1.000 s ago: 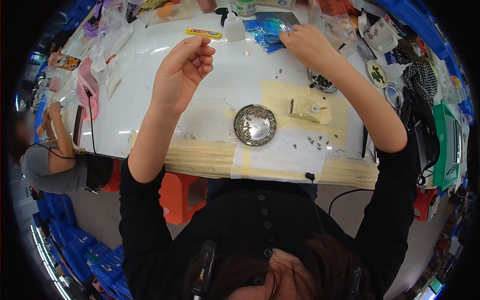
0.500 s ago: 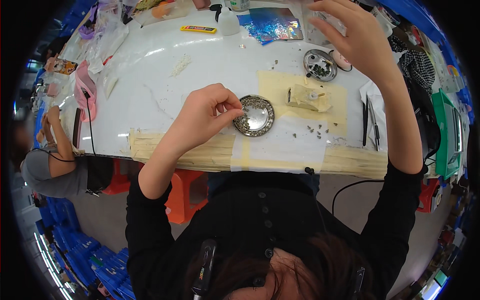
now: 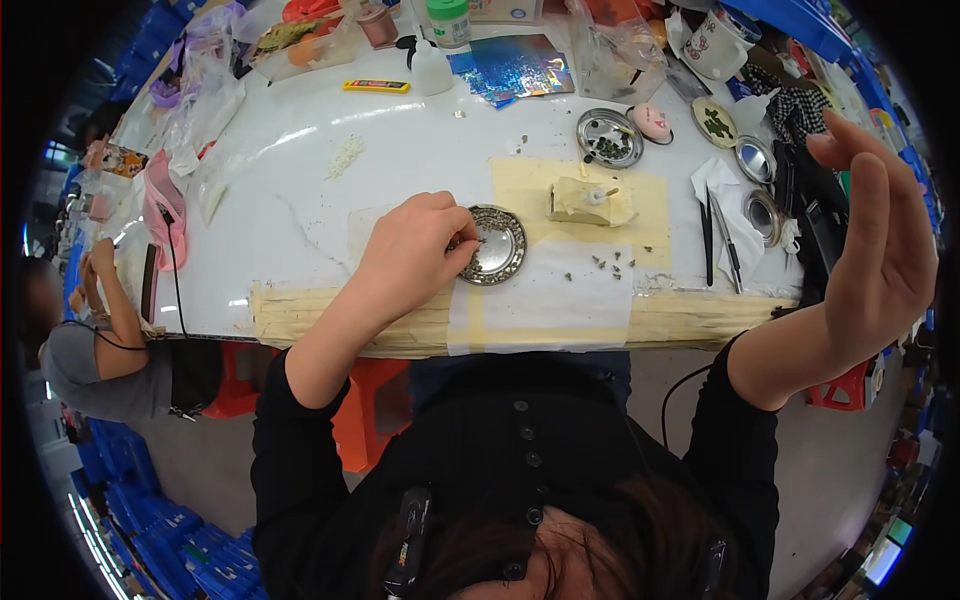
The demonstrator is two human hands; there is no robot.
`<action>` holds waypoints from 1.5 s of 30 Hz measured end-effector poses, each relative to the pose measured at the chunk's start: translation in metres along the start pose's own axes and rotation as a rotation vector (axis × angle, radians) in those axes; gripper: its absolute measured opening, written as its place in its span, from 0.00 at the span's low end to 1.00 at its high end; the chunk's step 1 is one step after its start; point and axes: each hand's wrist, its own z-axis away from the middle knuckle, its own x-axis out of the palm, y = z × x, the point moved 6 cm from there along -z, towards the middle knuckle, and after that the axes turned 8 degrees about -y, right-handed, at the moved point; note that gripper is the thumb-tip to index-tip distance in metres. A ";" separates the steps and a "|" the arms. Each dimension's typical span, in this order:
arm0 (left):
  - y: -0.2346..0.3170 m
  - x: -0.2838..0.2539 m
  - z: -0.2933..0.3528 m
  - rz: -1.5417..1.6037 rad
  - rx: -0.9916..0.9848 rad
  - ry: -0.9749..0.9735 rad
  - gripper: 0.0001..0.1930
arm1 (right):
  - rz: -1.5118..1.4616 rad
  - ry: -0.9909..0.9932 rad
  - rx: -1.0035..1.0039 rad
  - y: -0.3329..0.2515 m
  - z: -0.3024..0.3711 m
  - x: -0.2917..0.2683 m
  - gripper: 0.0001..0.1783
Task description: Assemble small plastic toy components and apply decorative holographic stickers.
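Observation:
My left hand (image 3: 418, 248) is at the left side of a round metal dish (image 3: 508, 258), its thumb and fingers pinched together over the rim. Small dark bits ring the dish, around a shiny bare middle; whatever the fingertips pinch is hidden. Off to the right, my right hand (image 3: 875, 240) is raised with its fingers stretched out and nothing visible in it. Behind the dish, a small block wrapped in yellowish tape (image 3: 590, 203) stands on a yellow sheet (image 3: 520, 180), with a short peg on top. Several little dark pieces (image 3: 600, 263) are scattered on white paper.
A second metal dish (image 3: 609, 138) with dark green bits stands farther back beside a pink rounded thing (image 3: 652, 122). Tweezers (image 3: 725, 240) lie on tissue at right. Shiny blue sheets (image 3: 512, 68), a white bottle (image 3: 430, 68) and a mug (image 3: 718, 45) are at the back. Another person's arm (image 3: 122, 300) is far left.
My right hand has swung from above the back of the table out to the right and toward me. My left hand's pinched fingers have moved lower at the dish's left side.

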 end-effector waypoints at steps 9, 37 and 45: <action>0.005 -0.001 0.000 -0.003 0.003 0.014 0.04 | -0.253 0.094 0.281 0.023 0.036 0.032 0.08; 0.013 -0.036 -0.037 0.035 0.154 0.199 0.10 | -0.319 0.025 0.474 0.075 0.068 0.074 0.07; -0.018 -0.011 -0.185 -0.469 0.255 0.231 0.20 | -0.280 0.075 0.481 0.087 0.075 0.082 0.06</action>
